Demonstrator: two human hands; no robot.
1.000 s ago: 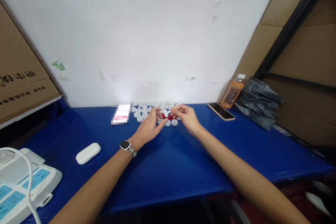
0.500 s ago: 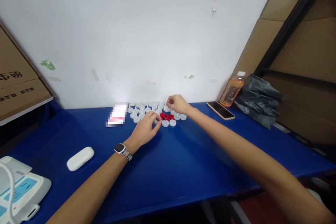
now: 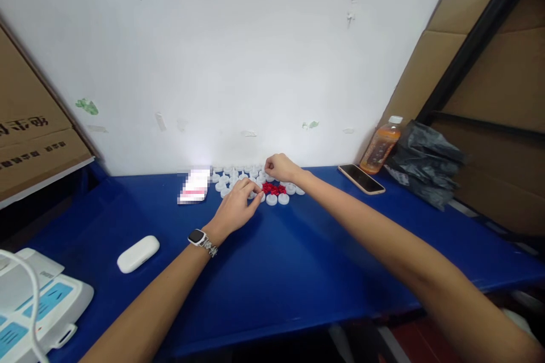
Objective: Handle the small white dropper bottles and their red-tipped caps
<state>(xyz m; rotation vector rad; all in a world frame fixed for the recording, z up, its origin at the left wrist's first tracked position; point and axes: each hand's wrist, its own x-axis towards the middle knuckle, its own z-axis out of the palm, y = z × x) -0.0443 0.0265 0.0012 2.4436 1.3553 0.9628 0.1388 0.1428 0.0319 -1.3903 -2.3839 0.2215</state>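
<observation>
Several white round caps with small spouts (image 3: 271,199) stand in rows on the blue table, close to the wall. Among them lies a small heap of red pieces (image 3: 275,189). My left hand (image 3: 239,201), with a watch at the wrist, is at the front of the caps, its thumb and forefinger pinched near the red heap; whatever is between them is too small to name. My right hand (image 3: 281,168) is over the back right of the caps, fingers curled together in a pinch. What its fingertips hold, if anything, is hidden.
On the right are a phone (image 3: 361,179), an orange drink bottle (image 3: 381,144) and a black plastic bag (image 3: 428,161). At left lie a blurred card (image 3: 195,186), a white earbud case (image 3: 138,254) and a power strip (image 3: 55,309). Cardboard boxes (image 3: 34,130) flank the table (image 3: 272,272).
My right hand has shifted slightly left over the caps, still pinched. My left hand keeps nearly the same place. The whole view has moved a little.
</observation>
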